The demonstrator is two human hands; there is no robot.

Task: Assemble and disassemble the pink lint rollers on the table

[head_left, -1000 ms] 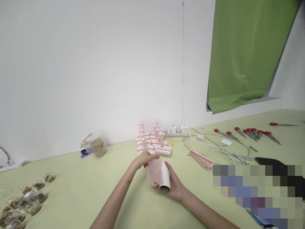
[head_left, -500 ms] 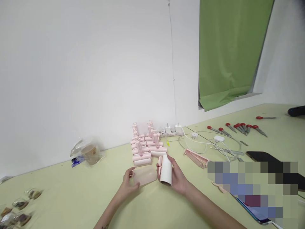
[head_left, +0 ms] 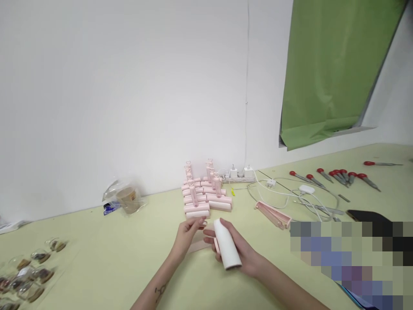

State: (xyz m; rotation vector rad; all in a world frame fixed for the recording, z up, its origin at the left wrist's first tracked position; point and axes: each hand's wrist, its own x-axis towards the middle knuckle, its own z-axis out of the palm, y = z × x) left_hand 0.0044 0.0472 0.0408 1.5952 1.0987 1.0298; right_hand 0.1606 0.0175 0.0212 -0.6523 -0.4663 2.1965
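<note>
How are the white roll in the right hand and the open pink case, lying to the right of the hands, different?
Colour: the white roll is plain white, while the pink case is pale pink.
Shape: the white roll is a rounded cylinder; the pink case is an open, hollow trough.
Support: the white roll is held in the right hand, whereas the pink case lies on the table.
Both are long and narrow.

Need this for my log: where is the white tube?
Low in the head view, right of centre, the white tube is in the right hand beside the left hand.
</note>
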